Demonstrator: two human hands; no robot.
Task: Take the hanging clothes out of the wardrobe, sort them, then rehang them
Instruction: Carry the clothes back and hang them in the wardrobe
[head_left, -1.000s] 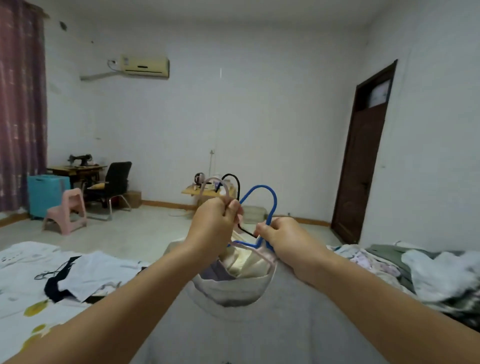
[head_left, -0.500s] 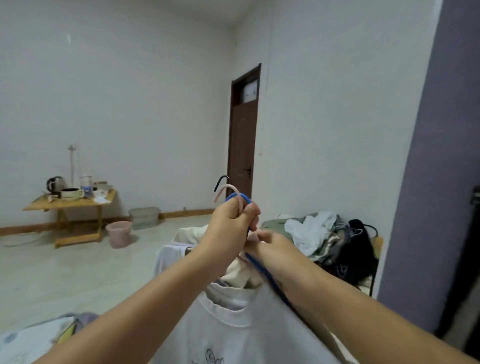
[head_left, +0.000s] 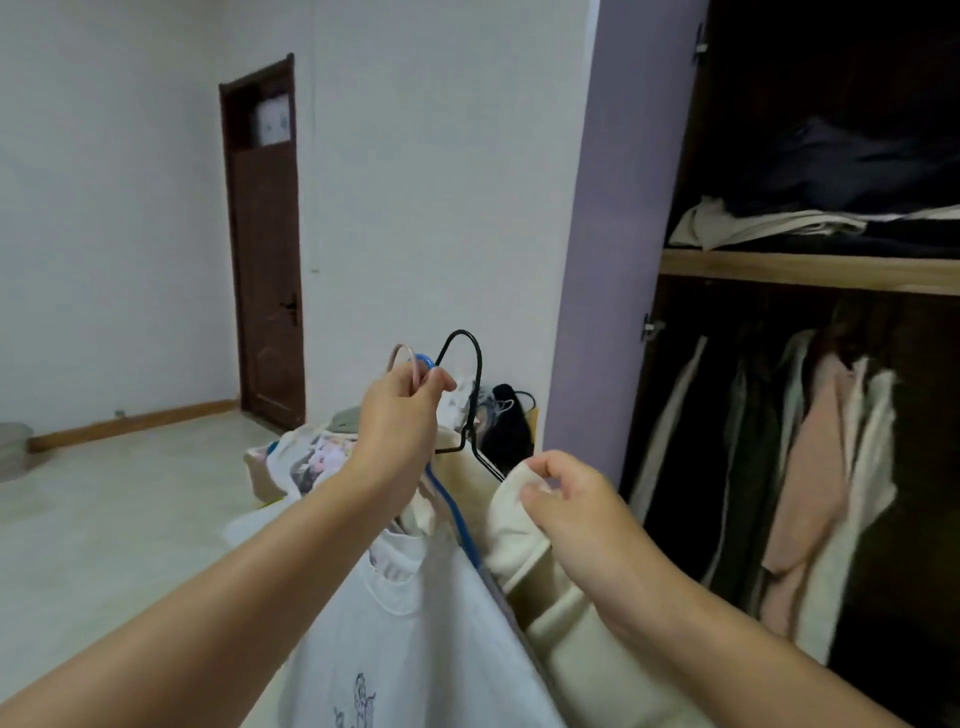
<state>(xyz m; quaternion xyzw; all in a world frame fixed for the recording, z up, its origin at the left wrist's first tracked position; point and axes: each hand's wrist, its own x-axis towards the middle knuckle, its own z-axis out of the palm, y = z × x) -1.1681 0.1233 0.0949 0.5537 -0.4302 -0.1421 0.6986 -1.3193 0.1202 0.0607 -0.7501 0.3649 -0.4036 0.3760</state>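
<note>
My left hand (head_left: 402, 415) grips the hooks of a pink hanger (head_left: 401, 358) and a blue hanger (head_left: 451, 512); a black wire hanger (head_left: 470, 374) rises beside them. A white printed T-shirt (head_left: 415, 639) hangs from them in front of me. My right hand (head_left: 576, 506) pinches the shoulder of a cream garment (head_left: 519, 525) that sits on the black hanger. The open wardrobe (head_left: 810, 270) stands at the right, with several clothes (head_left: 826, 467) hanging under its wooden shelf.
Folded dark and cream fabrics (head_left: 779, 223) lie on the wardrobe shelf. A pile of clothes (head_left: 483, 415) sits by the wall behind the hangers. The lilac wardrobe door (head_left: 602, 234) stands open. A brown door (head_left: 265, 249) is at the back left.
My view has swung right from the room to the wardrobe. The right hand has left the hooks and now pinches the cream garment; the black hanger stands apart from the others.
</note>
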